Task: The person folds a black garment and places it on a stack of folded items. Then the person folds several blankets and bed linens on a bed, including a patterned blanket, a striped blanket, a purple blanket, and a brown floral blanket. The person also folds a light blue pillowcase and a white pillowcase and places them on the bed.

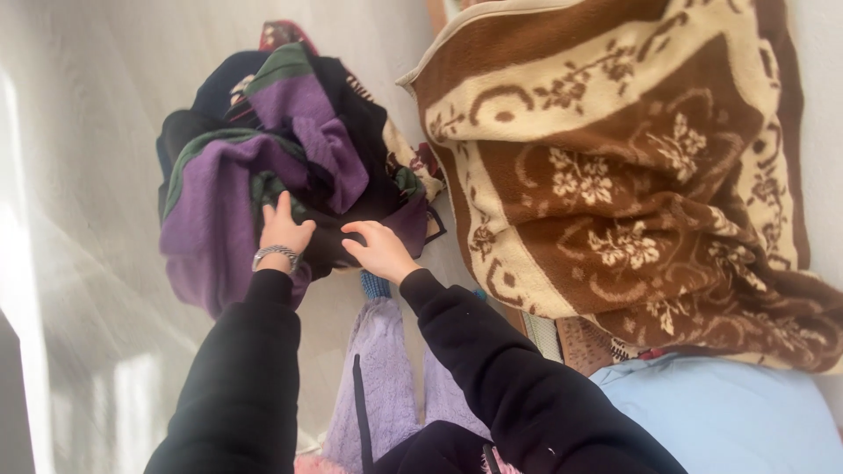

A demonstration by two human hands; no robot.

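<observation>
white floor open at 9 o'clock | your left hand (283, 230) and right hand (379, 249) pressed flat on purple blanket pile (263, 167) | brown blanket (632, 175) cut off at 3 o'clock

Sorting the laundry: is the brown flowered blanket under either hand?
No: both the left hand and right hand rest on the purple pile; the brown blanket lies apart.

- The bundled blanket (219, 211) was purple with dark green stripes and black parts.
- The big blanket (615, 175) was brown and cream, patterned with flowers and scrolls.
- The sleeves (237, 377) were black.
- The bracelet (276, 254) was silver.
- The fleece garment (382, 377) was pale lilac.
- The sheet (720, 412) was light blue.
</observation>
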